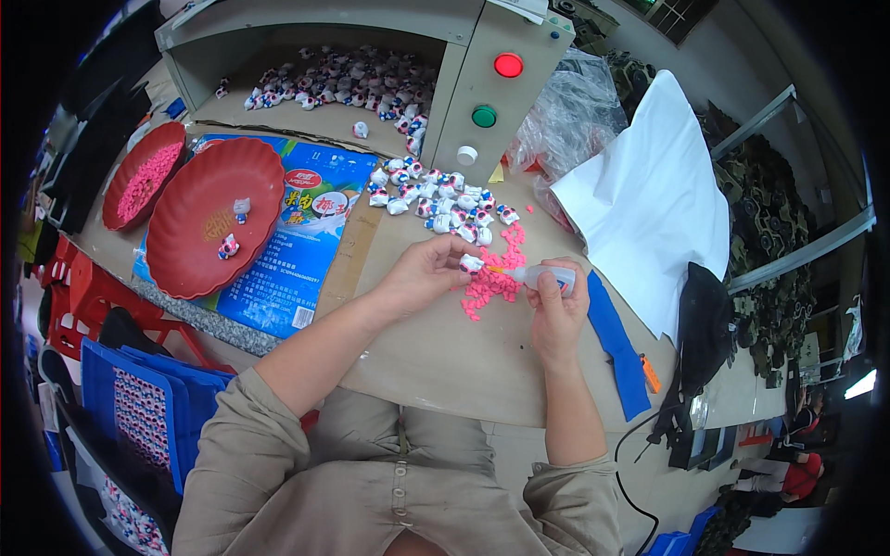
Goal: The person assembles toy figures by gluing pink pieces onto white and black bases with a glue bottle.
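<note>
Between the fingertips of my left hand (428,271) is a small white figurine (471,264) with dark and pink markings. My right hand (559,310) grips a small white glue bottle (545,275), tilted so its yellowish nozzle (502,270) points at the figurine. Whether the tip touches it is too small to tell. Beneath both hands lies a scatter of small pink pieces (478,295). Just beyond is a pile of similar white figurines (443,202).
At left, a large red scalloped dish (206,269) holds two figurines, beside a smaller red dish (116,206) of pink pieces. A beige machine (454,88) full of figurines stands at the back. White sheet (649,199), blue strip (616,347) and orange cutter (651,373) lie right.
</note>
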A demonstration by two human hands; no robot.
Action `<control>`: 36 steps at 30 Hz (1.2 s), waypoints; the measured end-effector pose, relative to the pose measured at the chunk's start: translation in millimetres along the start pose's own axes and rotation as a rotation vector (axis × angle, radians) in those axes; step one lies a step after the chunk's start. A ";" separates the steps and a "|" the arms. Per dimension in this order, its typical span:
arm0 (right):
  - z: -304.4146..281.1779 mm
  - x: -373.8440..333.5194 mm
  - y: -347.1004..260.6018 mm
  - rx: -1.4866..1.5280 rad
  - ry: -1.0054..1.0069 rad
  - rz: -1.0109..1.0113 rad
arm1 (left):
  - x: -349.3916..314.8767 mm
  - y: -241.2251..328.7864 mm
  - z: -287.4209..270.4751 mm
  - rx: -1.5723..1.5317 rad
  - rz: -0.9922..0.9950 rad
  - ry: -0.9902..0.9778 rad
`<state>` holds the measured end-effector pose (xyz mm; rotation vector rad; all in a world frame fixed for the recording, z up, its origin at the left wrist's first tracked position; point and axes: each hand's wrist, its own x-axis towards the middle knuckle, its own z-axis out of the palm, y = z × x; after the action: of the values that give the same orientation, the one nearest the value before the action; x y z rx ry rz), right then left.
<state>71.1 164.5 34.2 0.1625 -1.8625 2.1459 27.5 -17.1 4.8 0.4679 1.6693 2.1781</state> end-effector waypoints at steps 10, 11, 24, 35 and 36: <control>-2.2 -0.3 9.5 -0.156 -0.060 -0.073 | -0.5 1.9 -0.7 -0.009 -0.025 -0.001; -3.3 -0.1 10.2 -0.175 -0.068 -0.088 | -0.5 2.5 -0.1 0.007 -0.030 0.000; 2.7 -1.9 7.0 -0.153 -0.068 -0.069 | -1.0 3.2 1.4 0.063 -0.013 0.000; 8.7 -4.8 0.6 -0.368 -0.072 -0.255 | -1.9 7.5 3.0 0.006 -0.066 0.019; 7.7 -4.5 2.7 -0.367 -0.072 -0.255 | -1.9 7.3 2.8 -0.008 -0.069 0.021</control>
<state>73.8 155.9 31.5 0.3765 -2.1093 1.6226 29.9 -17.3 12.5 0.3812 1.6624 2.1459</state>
